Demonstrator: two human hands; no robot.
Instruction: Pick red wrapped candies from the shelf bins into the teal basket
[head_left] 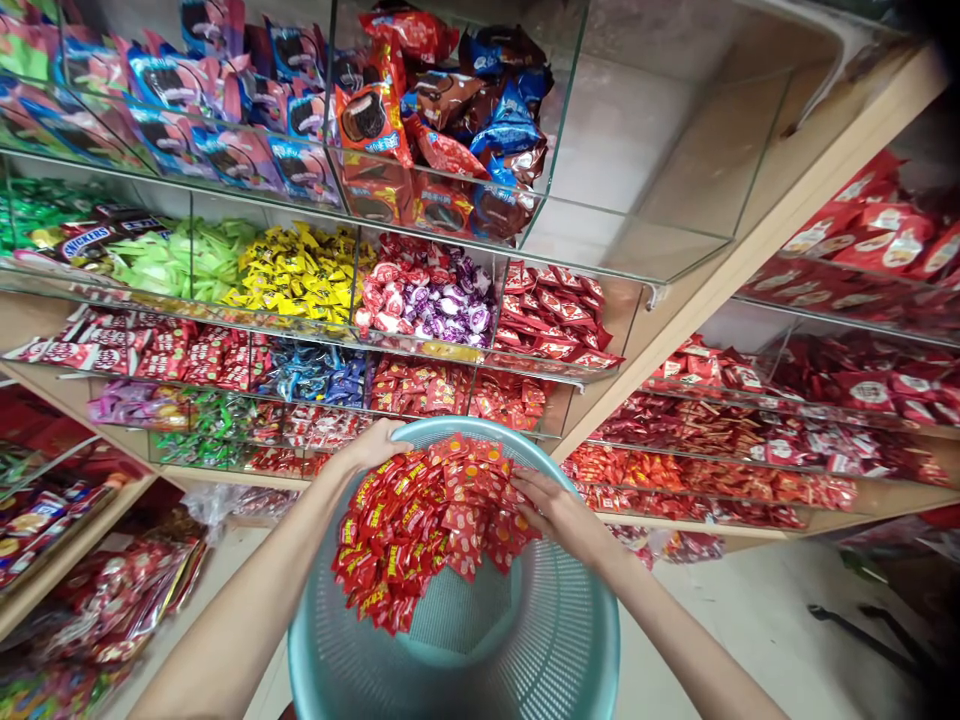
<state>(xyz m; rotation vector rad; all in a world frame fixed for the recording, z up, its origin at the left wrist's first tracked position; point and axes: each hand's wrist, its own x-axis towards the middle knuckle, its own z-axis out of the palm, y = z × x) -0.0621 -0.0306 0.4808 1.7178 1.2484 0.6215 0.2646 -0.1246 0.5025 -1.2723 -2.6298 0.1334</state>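
A teal plastic basket [604, 650] with a perforated wall is tilted, its mouth facing me. Red-wrapped candies [405, 530] lie heaped inside toward its far side, some with yellow lettering, others with round orange prints. My left hand [377, 443] is closed on the basket's rim at the upper left. Inside the right part of the basket, my right hand [551, 508] has its fingers spread and touches the edge of the candy heap. No candy can be made out within its fingers.
Wooden shelves [720, 265] with clear bins of wrapped candies stand ahead. Blue and red cookie packs [457, 110] fill the upper bins. More bagged sweets [112, 590] sit on low shelves at the left. Dark thin legs of some object [862, 630] are on the floor at the right.
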